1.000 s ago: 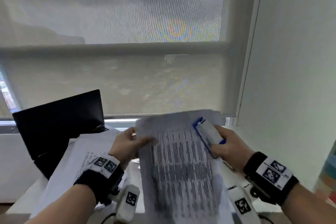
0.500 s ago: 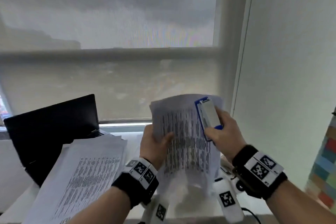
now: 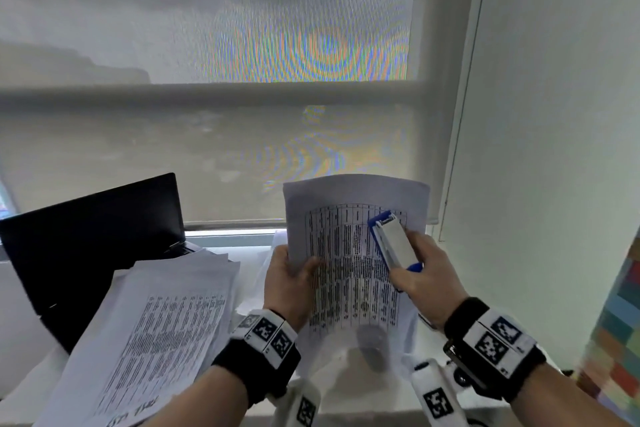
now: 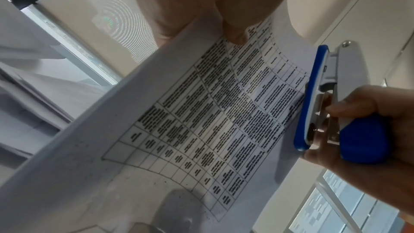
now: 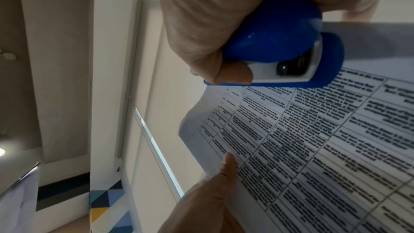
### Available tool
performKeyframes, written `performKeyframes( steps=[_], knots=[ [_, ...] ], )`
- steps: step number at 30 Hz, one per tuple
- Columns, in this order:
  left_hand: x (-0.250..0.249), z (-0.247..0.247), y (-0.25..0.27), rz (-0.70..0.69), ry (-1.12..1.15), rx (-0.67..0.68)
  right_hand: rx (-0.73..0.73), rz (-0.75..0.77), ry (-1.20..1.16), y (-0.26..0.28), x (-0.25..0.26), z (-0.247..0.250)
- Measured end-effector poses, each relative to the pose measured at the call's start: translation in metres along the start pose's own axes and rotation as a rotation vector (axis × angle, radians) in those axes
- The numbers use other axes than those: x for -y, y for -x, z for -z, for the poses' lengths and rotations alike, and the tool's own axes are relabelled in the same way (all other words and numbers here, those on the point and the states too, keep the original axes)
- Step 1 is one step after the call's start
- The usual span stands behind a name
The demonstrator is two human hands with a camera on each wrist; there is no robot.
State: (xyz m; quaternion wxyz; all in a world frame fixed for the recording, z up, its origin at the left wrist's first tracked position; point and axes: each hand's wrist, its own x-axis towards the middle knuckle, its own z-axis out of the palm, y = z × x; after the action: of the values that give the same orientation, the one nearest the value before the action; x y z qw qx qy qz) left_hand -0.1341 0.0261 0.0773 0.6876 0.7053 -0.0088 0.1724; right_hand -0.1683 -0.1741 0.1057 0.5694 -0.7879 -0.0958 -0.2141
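The left hand point(image 3: 287, 288) pinches the printed sheets point(image 3: 346, 270) at their left edge, thumb in front, holding them upright. Over the sheets' right side the stapler point(image 3: 393, 243) stands nose-up, below their top right corner, the right hand point(image 3: 424, 284) wrapped round its rear.

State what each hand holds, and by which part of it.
The left hand pinches the printed sheets at their left edge, thumb on the front. The right hand grips the blue stapler round its rear half.

Printed sheets point(image 3: 346, 218) raised upright; left hand point(image 3: 285, 288) slid lower along left edge.
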Motion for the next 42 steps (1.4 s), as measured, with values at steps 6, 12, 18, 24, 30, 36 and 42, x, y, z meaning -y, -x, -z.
performKeyframes(
  steps=[6,12,18,24,30,36,42],
  knots=[
    [-0.002,0.005,-0.004,0.015,0.008,0.089,-0.181,0.052,0.376,-0.02,0.01,0.016],
    [-0.011,0.003,0.001,0.047,0.013,0.173,-0.237,0.28,0.055,-0.06,0.076,0.031],
    [-0.013,-0.003,0.013,0.008,-0.019,0.231,-0.196,0.384,0.137,-0.074,0.102,-0.001],
    [-0.024,0.0,0.02,-0.001,0.076,0.25,-0.148,0.386,0.165,-0.076,0.12,-0.032],
    [-0.024,0.004,0.016,-0.069,0.069,0.25,-0.244,0.41,0.197,-0.072,0.127,-0.05],
    [-0.027,0.009,0.019,-0.041,0.081,0.278,-0.191,0.384,0.178,-0.081,0.128,-0.057],
    [-0.026,0.028,-0.003,0.082,-0.004,0.228,-0.106,0.32,0.044,-0.087,0.107,-0.058]
  ],
)
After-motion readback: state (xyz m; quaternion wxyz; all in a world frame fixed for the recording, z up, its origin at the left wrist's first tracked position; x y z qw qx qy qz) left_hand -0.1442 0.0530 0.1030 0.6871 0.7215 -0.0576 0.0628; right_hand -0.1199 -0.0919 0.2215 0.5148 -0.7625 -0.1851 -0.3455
